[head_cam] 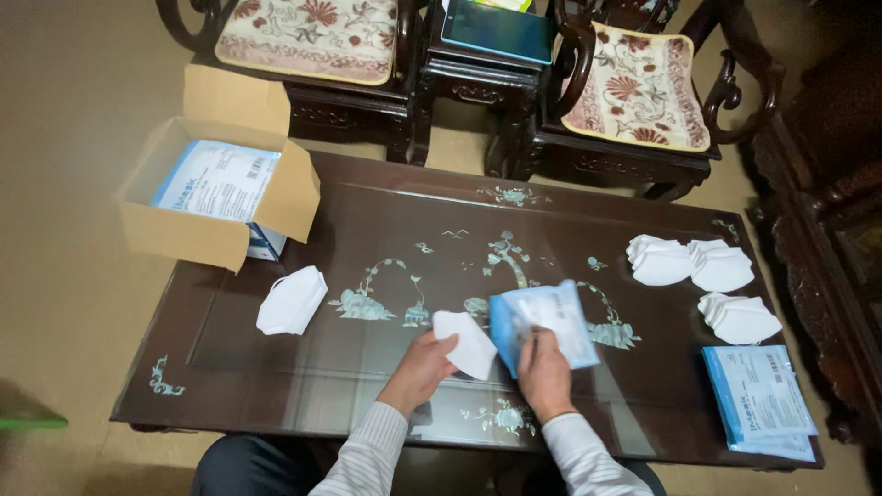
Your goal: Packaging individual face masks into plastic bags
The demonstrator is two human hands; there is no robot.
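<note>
Three mask stacks (703, 276) on table (386, 386); left hand (421, 363) pinching white mask (467, 344), right hand (544, 372) gripping blue pouch (547, 321); pouch pile (761, 400) remains.

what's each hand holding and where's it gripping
The left hand holds a folded white mask by its left edge. The right hand grips a blue and white packet at its lower edge.

The left hand (420, 366) is holding a folded white mask (467, 343) and the right hand (544, 370) is gripping a blue-white pouch (544, 320) above the dark inlaid table (276, 386) (more masks (698, 264) are lying at the right).
</note>
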